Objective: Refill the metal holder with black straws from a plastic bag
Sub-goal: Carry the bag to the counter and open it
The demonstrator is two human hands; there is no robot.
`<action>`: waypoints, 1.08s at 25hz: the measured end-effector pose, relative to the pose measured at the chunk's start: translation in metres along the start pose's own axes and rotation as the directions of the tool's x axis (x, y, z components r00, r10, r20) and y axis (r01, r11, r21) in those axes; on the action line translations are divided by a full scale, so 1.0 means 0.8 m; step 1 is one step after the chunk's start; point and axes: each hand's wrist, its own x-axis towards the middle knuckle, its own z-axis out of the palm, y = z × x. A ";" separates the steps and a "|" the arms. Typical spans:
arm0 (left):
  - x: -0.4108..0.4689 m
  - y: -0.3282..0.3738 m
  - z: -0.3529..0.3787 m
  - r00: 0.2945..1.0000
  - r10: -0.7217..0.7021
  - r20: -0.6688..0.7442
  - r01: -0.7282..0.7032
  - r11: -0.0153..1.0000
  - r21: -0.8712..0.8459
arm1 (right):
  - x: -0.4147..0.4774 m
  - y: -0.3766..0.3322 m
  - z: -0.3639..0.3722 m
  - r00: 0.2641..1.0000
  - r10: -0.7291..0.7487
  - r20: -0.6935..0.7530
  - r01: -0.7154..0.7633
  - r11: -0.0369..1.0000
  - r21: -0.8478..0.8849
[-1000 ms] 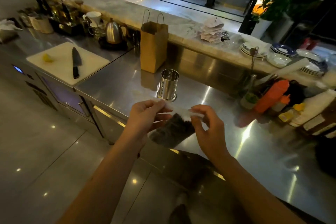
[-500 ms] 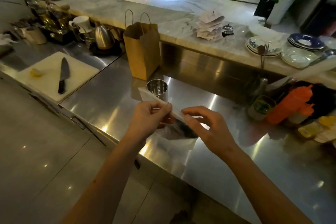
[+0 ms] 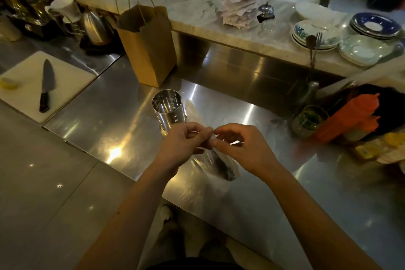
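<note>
A perforated metal holder [image 3: 167, 112] stands upright and empty on the steel counter [image 3: 114, 116], just beyond my hands. Over the counter's front part, my left hand [image 3: 182, 146] and my right hand [image 3: 238, 149] both pinch the top edge of a clear plastic bag [image 3: 221, 163]. The bag hangs down between them with dark straws [image 3: 225, 168] inside, blurred. The two hands' fingertips nearly meet at the bag's mouth.
A brown paper bag [image 3: 149, 46] stands behind the holder. To the left lies a white cutting board [image 3: 26, 94] with a knife [image 3: 47, 85]. An orange squeeze bottle [image 3: 348, 120] and a glass [image 3: 308, 122] sit at the right. Stacked plates [image 3: 355, 50] rest on the marble ledge.
My view has tilted down and closer to the counter. Both hands have come together at the bag's top edge, and the bag now hangs lower, near the holder.
</note>
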 end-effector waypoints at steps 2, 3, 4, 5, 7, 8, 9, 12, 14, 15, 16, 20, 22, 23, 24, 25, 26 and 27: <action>0.008 -0.004 -0.001 1.000 -0.015 0.018 0.015 0.999 -0.028 | 0.006 0.001 0.003 1.000 0.024 0.011 -0.024 1.000 -0.018; 0.012 -0.006 -0.003 0.999 -0.020 0.036 0.022 0.999 -0.046 | 0.008 0.001 0.006 0.999 0.038 0.002 -0.038 0.999 -0.027; 0.018 -0.006 -0.004 0.998 -0.020 0.060 0.024 0.998 -0.058 | 0.011 0.001 0.008 0.999 0.051 -0.018 -0.052 0.998 -0.036; 0.023 -0.006 -0.006 0.996 -0.018 0.084 0.024 0.998 -0.063 | 0.013 0.001 0.010 0.997 0.063 -0.039 -0.064 0.997 -0.041; 0.034 -0.007 -0.010 0.991 -0.003 0.131 0.015 0.996 -0.087 | 0.016 -0.001 0.013 0.993 0.079 -0.082 -0.082 0.996 -0.032; 0.039 -0.007 -0.013 0.988 0.010 0.152 0.006 0.995 -0.104 | 0.018 -0.002 0.016 0.991 0.081 -0.109 -0.085 0.996 -0.032; 0.044 -0.008 -0.016 0.985 0.021 0.170 -0.001 0.993 -0.119 | 0.021 -0.003 0.019 0.988 0.081 -0.133 -0.087 0.996 -0.033; 0.055 -0.017 -0.026 0.975 0.029 0.221 0.009 0.985 -0.172 | 0.034 -0.006 0.034 0.978 0.087 -0.191 -0.095 0.995 -0.037; 0.061 -0.024 -0.033 0.970 0.027 0.242 0.017 0.984 -0.180 | 0.039 -0.006 0.046 0.972 0.102 -0.214 -0.112 0.993 -0.036; 0.065 -0.028 -0.037 0.968 0.026 0.251 0.020 0.984 -0.178 | 0.041 -0.005 0.052 0.968 0.113 -0.225 -0.123 0.992 -0.034; 0.068 -0.031 -0.039 0.966 0.020 0.259 0.026 0.985 -0.173 | 0.043 -0.004 0.057 0.963 0.130 -0.235 -0.140 0.990 -0.026; 0.080 -0.033 -0.042 0.962 0.002 0.272 0.043 0.986 -0.161 | 0.055 0.002 0.066 0.930 0.207 -0.305 -0.206 0.978 0.037; 0.084 -0.028 -0.042 0.969 0.012 0.247 0.029 0.987 -0.160 | 0.061 0.002 0.067 0.919 0.230 -0.319 -0.226 0.973 0.050; 0.087 -0.025 -0.042 0.972 0.018 0.234 0.021 0.986 -0.164 | 0.063 0.002 0.067 0.917 0.236 -0.323 -0.231 0.972 0.054; 0.090 -0.023 -0.042 0.975 0.026 0.221 0.011 0.986 -0.165 | 0.065 0.003 0.066 0.912 0.243 -0.330 -0.237 0.970 0.058; 0.094 -0.021 -0.043 0.976 0.036 0.215 -0.001 0.987 -0.160 | 0.067 0.004 0.065 0.906 0.250 -0.341 -0.244 0.968 0.062; 0.097 -0.020 -0.043 0.976 0.046 0.214 -0.013 0.988 -0.154 | 0.068 0.004 0.064 0.899 0.258 -0.353 -0.251 0.966 0.068; 0.099 -0.019 -0.043 0.975 0.051 0.216 -0.018 0.988 -0.151 | 0.068 0.004 0.063 0.892 0.265 -0.365 -0.254 0.964 0.077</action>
